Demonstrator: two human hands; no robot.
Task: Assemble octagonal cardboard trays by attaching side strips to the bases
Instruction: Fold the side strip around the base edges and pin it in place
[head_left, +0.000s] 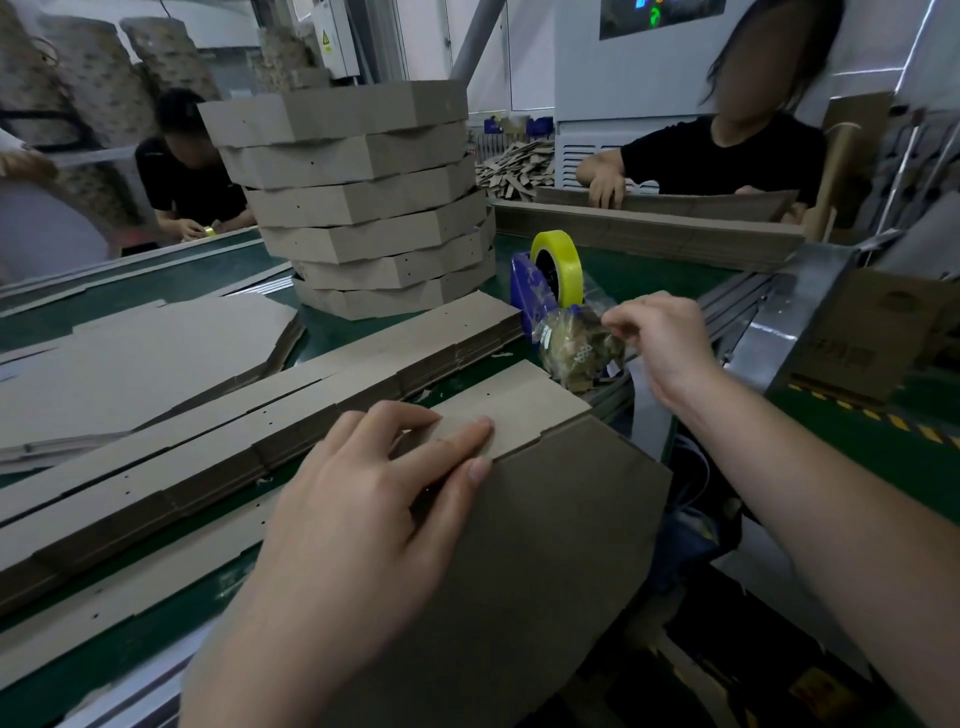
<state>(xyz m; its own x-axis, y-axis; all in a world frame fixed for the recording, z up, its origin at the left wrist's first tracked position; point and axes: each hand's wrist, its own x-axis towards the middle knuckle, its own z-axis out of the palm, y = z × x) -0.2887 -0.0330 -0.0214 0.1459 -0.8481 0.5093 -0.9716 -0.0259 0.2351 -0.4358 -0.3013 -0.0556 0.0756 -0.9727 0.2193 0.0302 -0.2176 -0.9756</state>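
The base (519, 545) lies near me on the tabletop (649, 275), with a side strip (519, 405) on its far edge. My left grip (374, 493) presses that seam flat, probably steadying it for taping. Farther right, my right grip (660, 343) pinches what I take for the tape end (603, 322) at the dispenser (524, 291).

Inventory, qty per kind:
- assembled trays (363, 208), stacked: approx. 6
- strip stacks (426, 338): 3 clear
- flat base pile (156, 353): 1
- tape roll (563, 260), yellow: 1
- dispenser (522, 291), blue: 1
- plastic bag (576, 348): 1
- hands: 2, i.e. left hand (363, 499) and right hand (660, 343)
- other persons (192, 171): 2
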